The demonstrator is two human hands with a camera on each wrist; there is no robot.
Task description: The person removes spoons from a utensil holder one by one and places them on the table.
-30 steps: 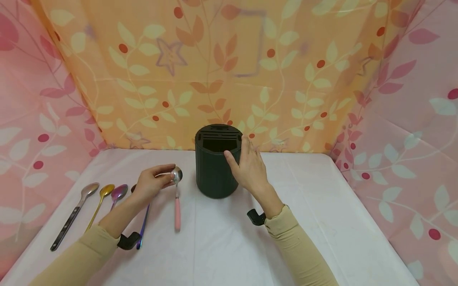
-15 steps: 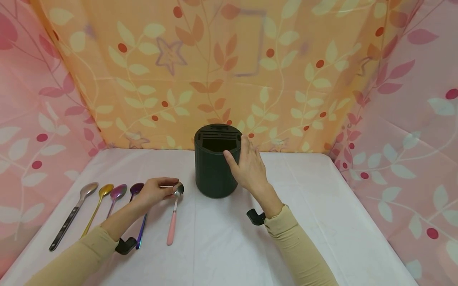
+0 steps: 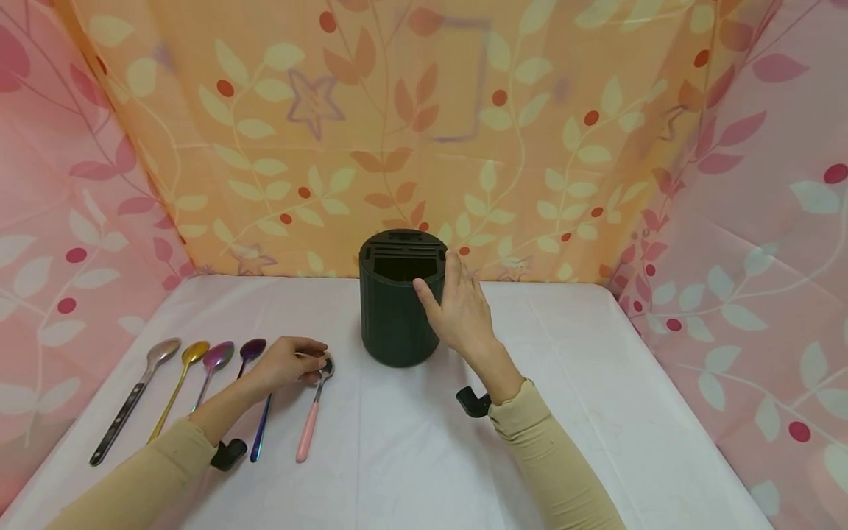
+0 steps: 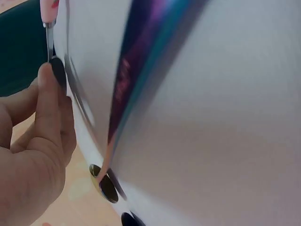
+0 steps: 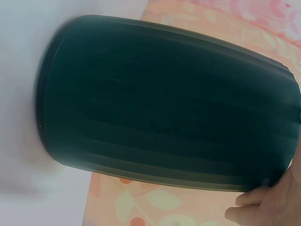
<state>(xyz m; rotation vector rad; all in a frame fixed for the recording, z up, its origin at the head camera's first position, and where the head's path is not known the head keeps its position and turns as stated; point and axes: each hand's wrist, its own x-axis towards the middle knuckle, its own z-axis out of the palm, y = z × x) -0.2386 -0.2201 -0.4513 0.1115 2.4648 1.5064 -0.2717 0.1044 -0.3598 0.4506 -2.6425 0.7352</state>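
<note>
In the head view my left hand (image 3: 285, 363) pinches the silver bowl of a spoon with a pink handle (image 3: 308, 434). The handle points toward the near edge, low over the white cloth; whether it touches the cloth I cannot tell. In the left wrist view, thumb and fingers cover part of this spoon's bowl (image 4: 58, 70). My right hand (image 3: 461, 316) rests against the right side of a dark green utensil holder (image 3: 397, 324), its fingers fairly straight and the thumb at the rim. The holder stands upright, with a large front opening and narrow slots behind.
Left of my left hand lie a blue-purple spoon (image 3: 261, 430), a pink-purple spoon (image 3: 218, 357), a gold spoon (image 3: 194, 352) and a silver spoon with a black handle (image 3: 119, 423). A patterned curtain (image 3: 411, 132) hangs directly behind the white tablecloth (image 3: 583, 383).
My left hand has lowered the pink-handled spoon toward the near side, and its handle end has swung left. The right hand and the holder have stayed in place.
</note>
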